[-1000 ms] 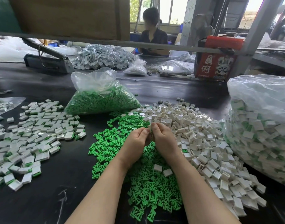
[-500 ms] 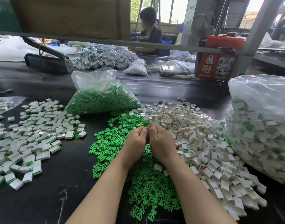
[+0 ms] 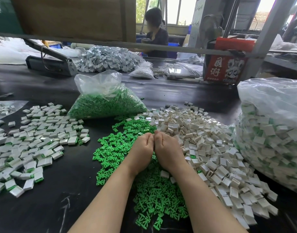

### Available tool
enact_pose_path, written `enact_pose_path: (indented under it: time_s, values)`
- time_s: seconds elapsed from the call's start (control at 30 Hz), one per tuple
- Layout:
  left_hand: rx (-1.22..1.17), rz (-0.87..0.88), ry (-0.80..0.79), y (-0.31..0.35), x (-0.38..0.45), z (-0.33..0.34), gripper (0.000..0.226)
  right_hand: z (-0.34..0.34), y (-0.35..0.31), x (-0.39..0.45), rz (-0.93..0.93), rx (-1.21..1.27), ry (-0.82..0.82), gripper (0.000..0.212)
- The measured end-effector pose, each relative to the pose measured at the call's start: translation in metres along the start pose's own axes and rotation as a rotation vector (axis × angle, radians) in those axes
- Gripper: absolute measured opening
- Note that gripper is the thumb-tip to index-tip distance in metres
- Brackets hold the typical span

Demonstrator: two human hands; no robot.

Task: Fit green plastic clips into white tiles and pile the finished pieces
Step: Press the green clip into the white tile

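Both hands have closed together and dropped slightly since a second ago; the fingertips visible then are now tucked out of sight. Left hand (image 3: 144, 147) and right hand (image 3: 168, 148) meet knuckle to knuckle above the loose green clips (image 3: 144, 190), fingers curled inward. Whatever they grip is hidden behind the knuckles; a clip and tile being pressed together is likely, but cannot be confirmed.

Layout, clock-face from the hands:
- Empty white tiles (image 3: 203, 140): heap from 1 to 4 o'clock.
- Finished pieces (image 3: 35, 140): spread at 9 o'clock, well apart.
- Bag of green clips (image 3: 105, 105): 11 o'clock.
- Large bag of finished pieces (image 3: 270, 132): 3 o'clock.

Fault risks:
- A clip entering tilted may jam or seat only partway, caused by pressing without sight of the joint.
- A released piece may fall into the clip pile directly below and mix with unassembled stock.
- Stray tiles already lie among the clips at 6 o'clock, which invites picking the wrong part.
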State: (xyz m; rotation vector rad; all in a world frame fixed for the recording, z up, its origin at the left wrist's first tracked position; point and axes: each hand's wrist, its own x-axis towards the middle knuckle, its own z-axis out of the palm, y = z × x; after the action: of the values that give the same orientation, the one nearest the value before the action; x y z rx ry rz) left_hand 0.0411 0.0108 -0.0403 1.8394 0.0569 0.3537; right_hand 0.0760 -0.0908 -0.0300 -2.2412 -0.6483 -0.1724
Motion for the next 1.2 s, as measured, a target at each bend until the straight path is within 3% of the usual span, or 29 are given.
enact_pose_path:
  time_s: [0.73, 0.9, 1.2]
  values:
    - [0.094, 0.064, -0.065, -0.001, 0.000, -0.003, 0.031, -0.002, 0.006, 0.001, -0.039, -0.046, -0.022, 0.044]
    - [-0.076, -0.005, -0.123, 0.001, 0.000, -0.010, 0.030, -0.005, 0.008, 0.003, 0.003, 0.052, -0.048, 0.037]
    - [0.005, -0.050, -0.235, 0.002, -0.001, -0.027, 0.041, -0.017, 0.003, 0.002, 0.020, 0.242, -0.209, 0.030]
